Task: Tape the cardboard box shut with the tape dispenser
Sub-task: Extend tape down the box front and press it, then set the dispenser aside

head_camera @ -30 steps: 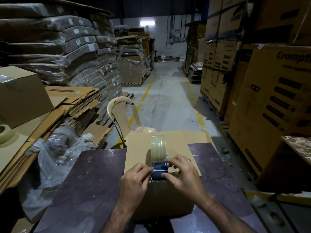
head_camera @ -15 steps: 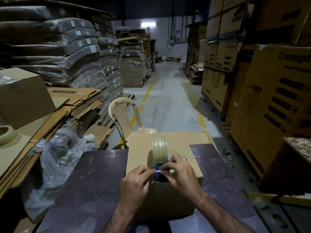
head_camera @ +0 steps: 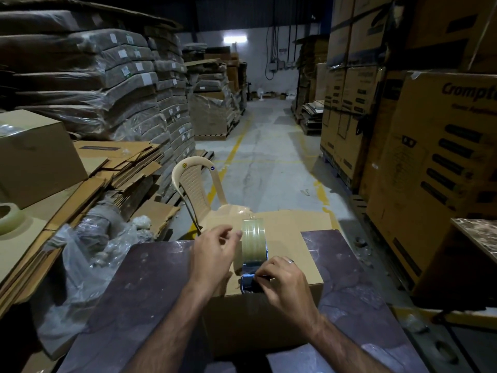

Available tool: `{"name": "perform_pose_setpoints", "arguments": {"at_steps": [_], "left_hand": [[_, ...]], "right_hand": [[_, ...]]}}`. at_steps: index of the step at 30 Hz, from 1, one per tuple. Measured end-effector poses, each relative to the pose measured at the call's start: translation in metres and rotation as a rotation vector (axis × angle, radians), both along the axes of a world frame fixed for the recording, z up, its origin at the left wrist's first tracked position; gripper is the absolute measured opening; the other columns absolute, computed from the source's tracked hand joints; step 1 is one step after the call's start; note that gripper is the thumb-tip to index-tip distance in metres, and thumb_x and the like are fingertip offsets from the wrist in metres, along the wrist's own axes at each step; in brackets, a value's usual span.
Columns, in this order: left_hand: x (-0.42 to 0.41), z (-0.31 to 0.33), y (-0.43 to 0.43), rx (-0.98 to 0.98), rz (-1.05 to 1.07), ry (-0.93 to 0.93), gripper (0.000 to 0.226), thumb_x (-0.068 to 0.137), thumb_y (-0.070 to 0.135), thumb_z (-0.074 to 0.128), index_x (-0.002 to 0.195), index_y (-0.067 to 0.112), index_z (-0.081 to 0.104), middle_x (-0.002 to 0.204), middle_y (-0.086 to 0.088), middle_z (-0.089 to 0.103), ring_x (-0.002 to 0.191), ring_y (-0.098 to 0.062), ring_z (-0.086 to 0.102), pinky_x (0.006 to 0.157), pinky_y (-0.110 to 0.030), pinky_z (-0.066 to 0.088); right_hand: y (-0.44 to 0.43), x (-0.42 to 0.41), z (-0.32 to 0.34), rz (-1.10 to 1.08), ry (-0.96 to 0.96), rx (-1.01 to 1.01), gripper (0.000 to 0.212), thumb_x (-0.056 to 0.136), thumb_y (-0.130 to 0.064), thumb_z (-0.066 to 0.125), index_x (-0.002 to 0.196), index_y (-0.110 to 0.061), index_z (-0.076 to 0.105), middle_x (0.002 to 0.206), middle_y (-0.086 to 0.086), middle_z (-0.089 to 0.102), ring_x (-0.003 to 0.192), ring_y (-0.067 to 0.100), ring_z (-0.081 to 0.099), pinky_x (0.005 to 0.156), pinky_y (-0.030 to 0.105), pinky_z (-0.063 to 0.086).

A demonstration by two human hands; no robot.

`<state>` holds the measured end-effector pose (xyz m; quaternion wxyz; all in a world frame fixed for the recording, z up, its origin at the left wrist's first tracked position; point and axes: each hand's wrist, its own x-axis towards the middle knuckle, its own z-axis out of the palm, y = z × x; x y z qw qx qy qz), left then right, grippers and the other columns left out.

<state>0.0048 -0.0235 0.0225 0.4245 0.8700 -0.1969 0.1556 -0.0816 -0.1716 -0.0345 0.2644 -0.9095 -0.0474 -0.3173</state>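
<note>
A brown cardboard box with its flaps down stands on a dark marble-patterned table. On the box top, near its front edge, sits the tape dispenser with a clear tape roll upright on it. My right hand pinches the dispenser's shiny front end at the box's near edge. My left hand is raised beside the roll's left side. Its fingers are loosely curled and its thumb tip is against the roll.
A beige plastic chair stands just beyond the box. Flattened cartons, a spare tape roll and crumpled plastic wrap lie to the left. Tall stacked cartons line the right side, with an aisle between.
My left hand has let go of the dispenser's front end and risen to the roll's left side. My right hand stays pinching the front end.
</note>
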Motion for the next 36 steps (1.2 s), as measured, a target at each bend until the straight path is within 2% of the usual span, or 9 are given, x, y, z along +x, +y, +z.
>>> {"name": "perform_pose_setpoints", "arguments": {"at_steps": [4, 10, 13, 16, 20, 23, 28, 32, 36], "left_hand": [[0.023, 0.020, -0.031, 0.360, -0.096, 0.026, 0.067, 0.081, 0.069, 0.054, 0.130, 0.023, 0.058, 0.125, 0.001, 0.062, 0.110, -0.016, 0.059, 0.092, -0.036, 0.050], [0.043, 0.030, -0.047, 0.529, -0.136, 0.187, 0.072, 0.077, 0.069, 0.053, 0.131, 0.022, 0.057, 0.132, -0.004, 0.061, 0.120, -0.024, 0.054, 0.097, -0.036, 0.045], [0.043, 0.027, -0.055, 0.502, -0.115, 0.246, 0.067, 0.076, 0.060, 0.048, 0.130, 0.021, 0.055, 0.129, -0.006, 0.061, 0.117, -0.028, 0.055, 0.092, -0.035, 0.045], [0.039, 0.022, -0.062, 0.491, -0.071, 0.253, 0.062, 0.078, 0.056, 0.046, 0.128, 0.021, 0.053, 0.123, -0.009, 0.063, 0.110, -0.031, 0.057, 0.085, -0.035, 0.044], [0.038, 0.018, -0.067, 0.483, -0.039, 0.205, 0.055, 0.078, 0.054, 0.047, 0.122, 0.022, 0.056, 0.114, -0.009, 0.066, 0.101, -0.030, 0.059, 0.078, -0.033, 0.043], [0.042, 0.018, -0.071, 0.472, -0.037, 0.199, 0.051, 0.078, 0.051, 0.049, 0.117, 0.020, 0.061, 0.111, -0.009, 0.067, 0.100, -0.029, 0.059, 0.075, -0.032, 0.041], [0.053, 0.020, -0.079, 0.494, -0.053, 0.181, 0.052, 0.073, 0.051, 0.046, 0.109, 0.018, 0.067, 0.110, -0.007, 0.068, 0.099, -0.029, 0.060, 0.074, -0.031, 0.042], [0.057, 0.021, -0.082, 0.527, -0.050, 0.143, 0.046, 0.071, 0.051, 0.045, 0.089, 0.016, 0.069, 0.095, -0.008, 0.069, 0.086, -0.029, 0.060, 0.067, -0.030, 0.041], [0.063, 0.023, -0.082, 0.541, -0.059, 0.217, 0.045, 0.067, 0.056, 0.042, 0.069, 0.017, 0.064, 0.080, -0.004, 0.065, 0.080, -0.028, 0.060, 0.059, -0.029, 0.038]], "right_hand": [[0.001, 0.002, -0.001, -0.020, -0.043, 0.011, 0.022, 0.067, -0.005, 0.073, 0.082, -0.018, 0.064, 0.078, -0.004, 0.064, 0.072, 0.013, 0.056, 0.066, 0.020, 0.042], [0.003, 0.004, 0.001, -0.036, -0.046, 0.048, 0.038, 0.067, -0.009, 0.081, 0.102, -0.017, 0.069, 0.083, -0.002, 0.069, 0.071, 0.013, 0.062, 0.065, 0.024, 0.050], [0.004, 0.007, 0.004, -0.026, -0.027, -0.019, 0.030, 0.060, -0.005, 0.085, 0.084, -0.018, 0.072, 0.076, -0.002, 0.065, 0.067, 0.013, 0.061, 0.059, 0.025, 0.055], [0.005, 0.006, 0.002, -0.014, 0.006, -0.005, 0.023, 0.062, -0.005, 0.084, 0.075, -0.016, 0.070, 0.081, -0.002, 0.062, 0.071, 0.011, 0.060, 0.060, 0.024, 0.056], [0.003, 0.006, -0.002, 0.012, -0.013, 0.033, 0.016, 0.071, -0.010, 0.077, 0.074, -0.016, 0.063, 0.086, -0.003, 0.057, 0.075, 0.007, 0.055, 0.061, 0.018, 0.049], [0.004, 0.007, 0.000, -0.005, -0.022, 0.004, 0.022, 0.066, -0.003, 0.075, 0.075, -0.017, 0.061, 0.081, -0.003, 0.057, 0.073, 0.002, 0.047, 0.062, 0.008, 0.035], [0.003, 0.007, -0.006, 0.023, -0.060, -0.023, 0.017, 0.069, -0.001, 0.065, 0.078, -0.014, 0.061, 0.084, -0.003, 0.055, 0.078, 0.006, 0.045, 0.069, 0.009, 0.029], [-0.002, 0.005, -0.009, 0.072, -0.084, 0.014, 0.026, 0.069, 0.002, 0.074, 0.078, -0.017, 0.059, 0.083, -0.007, 0.052, 0.080, 0.000, 0.040, 0.069, 0.009, 0.031], [-0.003, 0.000, -0.010, 0.138, -0.077, 0.080, 0.028, 0.070, 0.003, 0.076, 0.076, -0.019, 0.059, 0.079, -0.011, 0.049, 0.076, 0.003, 0.045, 0.063, 0.014, 0.035]]}}
